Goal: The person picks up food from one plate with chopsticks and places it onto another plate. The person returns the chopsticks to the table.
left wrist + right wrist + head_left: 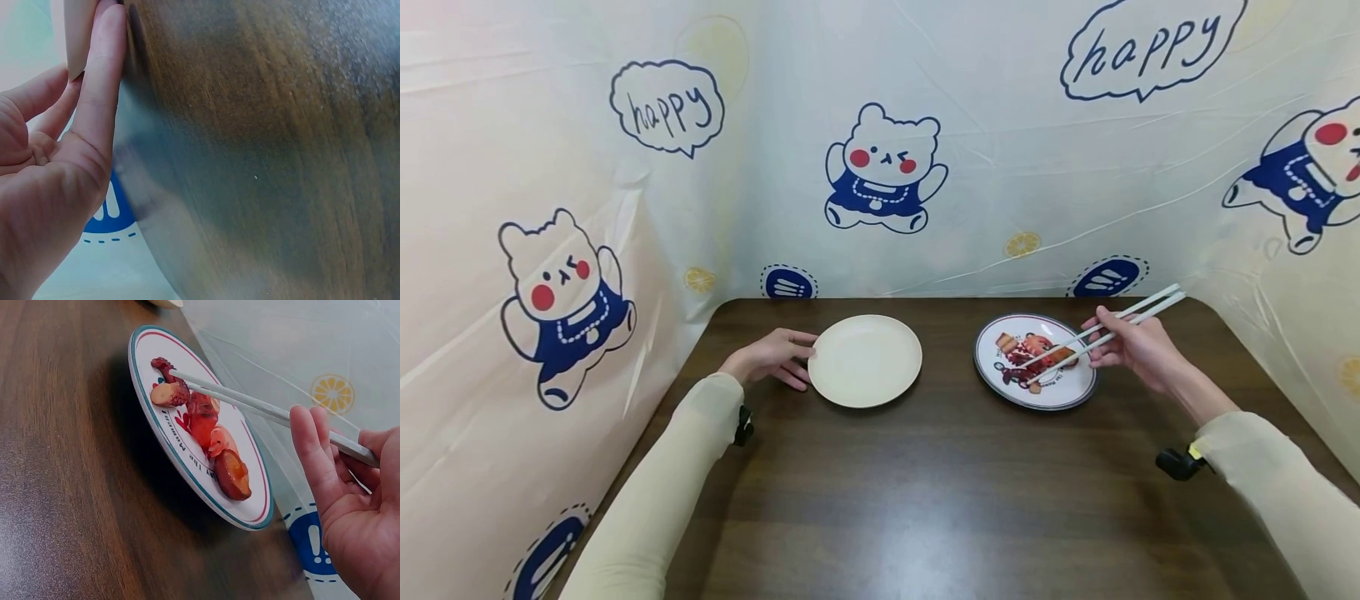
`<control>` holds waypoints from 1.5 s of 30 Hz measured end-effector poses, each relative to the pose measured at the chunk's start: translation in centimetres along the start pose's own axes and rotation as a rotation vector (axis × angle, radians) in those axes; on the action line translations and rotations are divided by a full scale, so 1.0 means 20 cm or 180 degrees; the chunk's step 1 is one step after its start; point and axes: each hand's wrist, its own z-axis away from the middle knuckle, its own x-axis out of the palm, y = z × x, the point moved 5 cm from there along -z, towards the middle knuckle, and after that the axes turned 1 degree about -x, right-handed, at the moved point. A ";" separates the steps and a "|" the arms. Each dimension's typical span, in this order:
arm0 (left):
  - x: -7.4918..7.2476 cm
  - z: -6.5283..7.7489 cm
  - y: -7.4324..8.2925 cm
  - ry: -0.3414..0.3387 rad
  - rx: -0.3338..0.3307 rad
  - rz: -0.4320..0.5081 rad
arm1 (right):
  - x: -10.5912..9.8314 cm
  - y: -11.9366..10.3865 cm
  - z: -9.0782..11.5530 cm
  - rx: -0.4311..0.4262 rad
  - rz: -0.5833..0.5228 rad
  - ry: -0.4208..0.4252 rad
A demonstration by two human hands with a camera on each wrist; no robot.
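Observation:
My left hand (pixel 775 357) is at the left edge of a plain cream plate (pixel 865 362), its rim between thumb and fingers in the left wrist view. With my right hand (pixel 1138 350) I hold a pair of pale chopsticks (pixel 250 404) that slant down over a white plate with dark rim lines (pixel 1071 393). Their tips meet the dark red tentacle-like piece (pixel 162 367) at the end of the food; whether they pinch it I cannot tell. Beside it lie a pale-ended octopus-like piece (pixel 164 395), a shrimp-like piece (pixel 220 440) and a brown mushroom-like piece (pixel 233 477).
Both plates stand toward the back of a dark wooden table (pixel 895 483), with a gap between them. A pale sheet printed with cartoon bears (pixel 880 193) hangs behind and along the sides. A black device (pixel 1180 463) is strapped at the right wrist.

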 end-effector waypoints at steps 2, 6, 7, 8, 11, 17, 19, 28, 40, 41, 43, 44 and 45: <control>0.00 0.00 0.00 -0.0006 -0.0003 0.0010 | 0.00 0.00 0.00 -0.0012 -0.0013 0.0031; 0.00 0.00 0.00 -0.0027 -0.0008 0.0003 | -0.01 0.00 0.00 0.0025 0.0031 0.0124; 0.00 0.00 0.00 -0.0022 -0.0019 0.0011 | -0.01 0.00 0.00 0.0037 0.0049 0.0147; 0.00 0.00 0.00 -0.0024 -0.0020 0.0009 | -0.01 0.00 -0.01 0.0051 0.0076 0.0169; 0.00 0.00 0.00 -0.0038 -0.0007 -0.0010 | 0.00 0.00 -0.01 0.0070 0.0129 0.0220; 0.00 0.00 0.00 -0.0050 -0.0016 -0.0021 | 0.04 0.00 -0.03 0.0087 0.0317 0.0253; 0.00 0.00 0.01 -0.0041 -0.0018 -0.0024 | 0.05 0.00 -0.03 0.0069 0.0377 0.0258; -0.01 0.00 0.00 -0.0076 -0.0041 0.0071 | 0.05 0.00 -0.02 0.0065 0.0441 0.0301; -0.02 0.00 0.01 -0.0091 -0.0044 0.0118 | 0.03 0.01 -0.04 0.0041 0.0463 0.0271; -0.01 0.00 0.01 -0.0097 -0.0043 0.0110 | 0.03 0.01 -0.04 0.0042 0.0468 0.0264; -0.01 0.00 0.01 -0.0108 -0.0040 0.0100 | 0.02 0.01 -0.04 0.0039 0.0475 0.0260; -0.01 0.00 0.00 -0.0106 -0.0039 0.0093 | 0.02 0.01 -0.05 0.0033 0.0469 0.0257; -0.01 0.00 0.00 -0.0105 -0.0033 0.0092 | 0.02 0.02 -0.05 0.0029 0.0454 0.0255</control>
